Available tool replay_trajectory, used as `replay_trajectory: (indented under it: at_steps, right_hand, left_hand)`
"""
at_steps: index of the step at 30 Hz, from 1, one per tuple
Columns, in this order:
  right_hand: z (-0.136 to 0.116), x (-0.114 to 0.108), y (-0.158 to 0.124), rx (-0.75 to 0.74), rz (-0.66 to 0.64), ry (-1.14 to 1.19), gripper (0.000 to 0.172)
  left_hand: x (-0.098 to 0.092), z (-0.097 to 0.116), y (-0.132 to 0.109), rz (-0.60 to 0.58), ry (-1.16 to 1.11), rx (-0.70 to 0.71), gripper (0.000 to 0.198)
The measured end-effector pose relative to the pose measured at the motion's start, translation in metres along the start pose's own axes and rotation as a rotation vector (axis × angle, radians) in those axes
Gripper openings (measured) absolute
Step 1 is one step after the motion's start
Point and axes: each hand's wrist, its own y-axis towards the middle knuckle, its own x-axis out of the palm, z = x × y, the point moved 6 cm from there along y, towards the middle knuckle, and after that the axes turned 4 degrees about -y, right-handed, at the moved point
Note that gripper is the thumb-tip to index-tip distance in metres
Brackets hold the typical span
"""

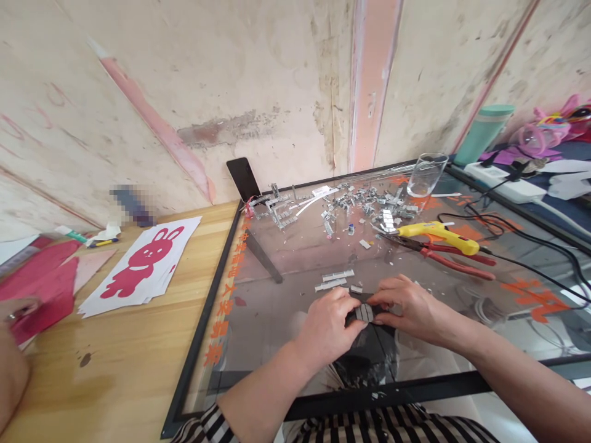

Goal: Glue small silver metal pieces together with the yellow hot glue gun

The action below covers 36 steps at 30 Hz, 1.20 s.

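Observation:
Both my hands meet low over a glass-topped table (277,258). My left hand (325,329) and my right hand (410,307) are closed, pinching between them a small dark piece (366,312) with pale silver strips across it. Just beyond my fingers lie a few loose flat silver strips (335,280) on the glass. My fingertips hide most of the small piece.
Farther back lie a heap of small metal parts (369,206), a yellow glue gun (438,237) with black cord, red-handled pliers (443,257), a drinking glass (427,175) and a phone (243,178) against the wall. Left, red rabbit cut-outs (143,264) on wood; another person's hand (13,314).

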Motion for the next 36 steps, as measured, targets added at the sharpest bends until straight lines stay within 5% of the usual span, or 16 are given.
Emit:
replay_trajectory:
  at_steps: [26, 36]
  right_hand:
    - [-0.001, 0.001, 0.001, -0.005, -0.044, 0.014, 0.015]
    - [0.011, -0.008, -0.003, 0.024, -0.013, 0.055, 0.014]
  left_hand:
    - [0.001, 0.001, 0.000, -0.012, 0.002, -0.010, 0.008]
    - [-0.018, -0.009, 0.001, -0.026, -0.098, -0.072, 0.032]
